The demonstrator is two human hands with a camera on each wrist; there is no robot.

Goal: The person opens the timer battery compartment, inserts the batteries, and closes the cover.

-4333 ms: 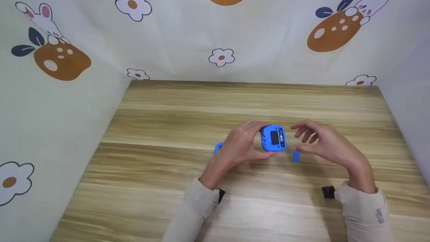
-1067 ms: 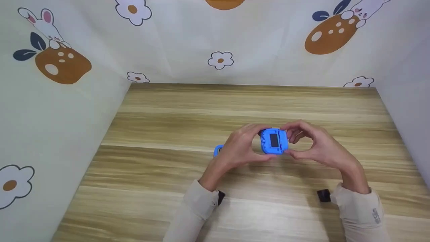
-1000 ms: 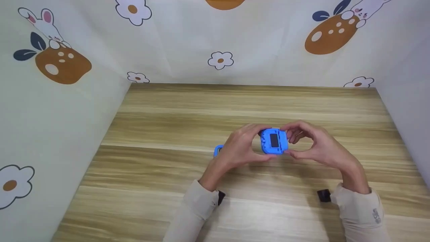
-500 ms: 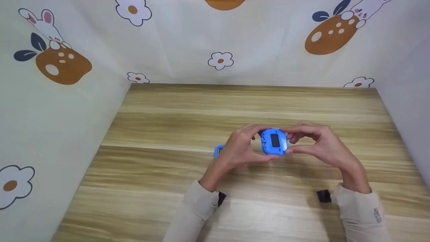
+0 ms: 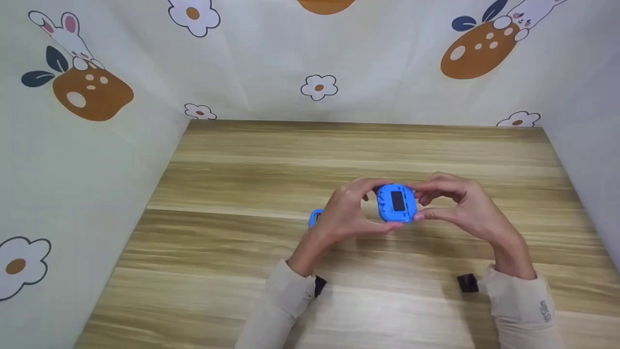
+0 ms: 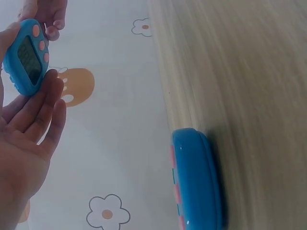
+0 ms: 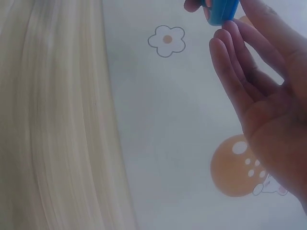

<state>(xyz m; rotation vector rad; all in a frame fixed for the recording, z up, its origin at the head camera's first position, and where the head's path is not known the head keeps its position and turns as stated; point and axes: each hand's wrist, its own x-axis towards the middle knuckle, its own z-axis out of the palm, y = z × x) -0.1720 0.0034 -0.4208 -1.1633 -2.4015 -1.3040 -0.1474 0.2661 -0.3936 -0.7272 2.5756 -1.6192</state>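
A blue digital timer (image 5: 391,202) is held up above the table, its back with a dark rectangle facing the head camera. In the left wrist view the same timer's front (image 6: 29,57) shows a grey screen and pink buttons. My left hand (image 5: 346,213) grips it by its top and bottom edges, between fingers and thumb. At its right side, my right hand (image 5: 460,206) pinches the edge where the blue battery cover (image 5: 410,203) sits, thumb below and index finger above. A second blue timer (image 6: 196,179) with pink buttons lies on the table, mostly hidden behind my left hand in the head view.
The wood-grain table (image 5: 252,165) is bounded at the back and sides by pale printed cloth walls (image 5: 261,58). Dark wrist-camera mounts (image 5: 468,282) stick out from the cuffs near the table surface.
Earlier the battery slot showed uncovered and a small blue piece was by my right thumb. The cover then came onto the slot, first standing off the edge, now lying flatter. My left hand has barely moved.
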